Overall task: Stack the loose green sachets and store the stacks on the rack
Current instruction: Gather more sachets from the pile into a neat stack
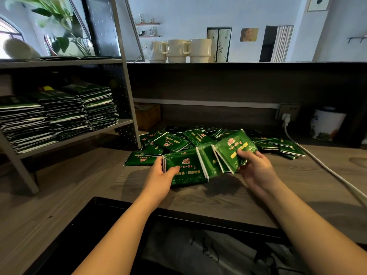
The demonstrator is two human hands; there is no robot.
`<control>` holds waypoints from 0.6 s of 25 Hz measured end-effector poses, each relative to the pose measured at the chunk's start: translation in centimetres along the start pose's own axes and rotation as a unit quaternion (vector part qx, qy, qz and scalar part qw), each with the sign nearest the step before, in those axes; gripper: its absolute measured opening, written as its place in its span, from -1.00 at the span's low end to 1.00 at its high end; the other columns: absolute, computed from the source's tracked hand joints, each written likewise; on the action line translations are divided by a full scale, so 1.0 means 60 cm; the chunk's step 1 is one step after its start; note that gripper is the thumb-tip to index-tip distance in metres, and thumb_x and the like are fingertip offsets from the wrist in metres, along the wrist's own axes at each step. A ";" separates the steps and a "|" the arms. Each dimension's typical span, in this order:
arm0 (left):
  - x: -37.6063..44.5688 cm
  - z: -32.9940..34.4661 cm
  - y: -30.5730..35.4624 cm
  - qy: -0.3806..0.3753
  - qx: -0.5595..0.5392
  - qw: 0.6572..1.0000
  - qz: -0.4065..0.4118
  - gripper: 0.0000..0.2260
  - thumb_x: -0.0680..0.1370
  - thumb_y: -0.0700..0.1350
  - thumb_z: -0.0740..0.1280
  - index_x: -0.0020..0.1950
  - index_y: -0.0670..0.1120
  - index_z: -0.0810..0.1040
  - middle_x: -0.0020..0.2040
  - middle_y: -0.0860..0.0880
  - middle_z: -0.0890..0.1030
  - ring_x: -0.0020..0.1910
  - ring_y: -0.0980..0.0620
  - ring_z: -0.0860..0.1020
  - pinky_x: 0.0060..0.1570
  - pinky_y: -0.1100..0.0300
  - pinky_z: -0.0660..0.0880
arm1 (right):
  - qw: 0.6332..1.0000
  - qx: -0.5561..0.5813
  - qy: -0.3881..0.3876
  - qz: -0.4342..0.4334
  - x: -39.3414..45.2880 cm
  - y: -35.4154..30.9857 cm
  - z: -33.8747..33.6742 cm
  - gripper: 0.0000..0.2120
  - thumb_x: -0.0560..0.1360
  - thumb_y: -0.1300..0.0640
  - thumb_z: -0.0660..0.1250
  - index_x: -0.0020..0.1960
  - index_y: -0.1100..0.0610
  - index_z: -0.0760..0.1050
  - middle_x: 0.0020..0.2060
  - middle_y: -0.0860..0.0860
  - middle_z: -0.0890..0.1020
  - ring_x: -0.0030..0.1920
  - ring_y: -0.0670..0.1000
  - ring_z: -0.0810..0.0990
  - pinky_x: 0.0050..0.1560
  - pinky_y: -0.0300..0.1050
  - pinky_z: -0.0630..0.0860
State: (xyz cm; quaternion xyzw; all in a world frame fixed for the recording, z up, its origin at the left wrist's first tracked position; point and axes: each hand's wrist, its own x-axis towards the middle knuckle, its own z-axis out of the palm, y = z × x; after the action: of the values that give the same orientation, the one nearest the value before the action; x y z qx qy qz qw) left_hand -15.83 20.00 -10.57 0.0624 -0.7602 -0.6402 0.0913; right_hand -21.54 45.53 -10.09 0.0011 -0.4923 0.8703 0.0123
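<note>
Both hands hold green sachets just above the desk (198, 201), in front of the loose pile (190, 139). The left hand (160, 179) grips a small stack (186, 169) by its left short edge, with the thumb on the top face and the fingers underneath. This stack lies almost flat. Its long axis runs left to right, and its right end rises a little toward the other hand. The right hand (256, 167) pinches a second bunch of sachets (232, 151) at the lower right corner, thumb on top. These are fanned out and tilted, their printed faces turned up and toward the left, their long axis going up and away to the right. The two groups touch in the middle, between the hands.

The pile spreads over the back of the desk, and the sachets in it point many ways. On the rack (127, 90) at the left, three tall stacks (65, 112) stand side by side on the middle shelf, and some flat sachets lie on the shelf above.
</note>
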 end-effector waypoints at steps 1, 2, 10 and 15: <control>-0.002 -0.001 0.001 0.000 0.008 1.000 0.004 -0.33 0.47 0.15 0.41 0.53 0.06 0.29 0.44 0.07 0.46 0.41 0.02 0.42 0.44 -0.14 0.31 | 1.000 -0.003 -0.016 0.013 -0.010 0.008 0.002 -0.46 0.34 0.28 0.46 0.30 0.30 0.45 0.07 0.21 0.67 -0.02 0.17 0.69 0.04 0.13 0.57; -0.002 -0.001 0.000 -0.007 0.007 1.000 0.005 -0.26 0.40 0.23 0.40 0.53 0.07 0.28 0.44 0.07 0.45 0.42 0.01 0.41 0.44 -0.14 0.32 | 0.999 -0.022 -0.030 0.017 -0.016 0.011 0.002 -0.37 0.32 0.27 0.48 0.36 0.31 0.39 0.14 0.24 0.65 0.03 0.19 0.68 0.10 0.18 0.58; -0.007 0.005 0.005 -0.046 0.031 0.998 -0.012 -0.16 0.55 0.16 0.37 0.64 0.01 -0.09 0.63 -0.02 0.06 0.59 -0.04 0.08 0.49 -0.02 0.13 | 0.986 -0.148 -0.058 -0.041 -0.029 0.031 0.017 -0.57 0.37 0.37 0.48 0.21 0.25 0.51 0.05 0.19 0.70 -0.03 0.18 0.71 -0.19 -0.03 0.68; -0.008 0.004 0.004 -0.031 0.087 0.996 -0.001 -0.12 0.53 0.07 0.44 0.64 0.01 -0.08 0.63 -0.01 0.07 0.59 -0.04 0.10 0.49 -0.02 0.15 | 0.968 -0.237 -0.053 -0.054 -0.033 0.035 0.019 -0.77 0.43 0.35 0.47 0.07 0.24 0.59 -0.09 0.10 0.74 -0.03 0.12 0.72 -0.06 0.02 0.65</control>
State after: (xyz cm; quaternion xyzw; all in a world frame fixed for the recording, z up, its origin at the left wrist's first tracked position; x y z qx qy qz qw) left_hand -15.38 20.36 -10.41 0.0513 -0.8156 -0.5731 0.0616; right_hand -19.63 43.42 -11.30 0.0711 -0.6839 0.7254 0.0330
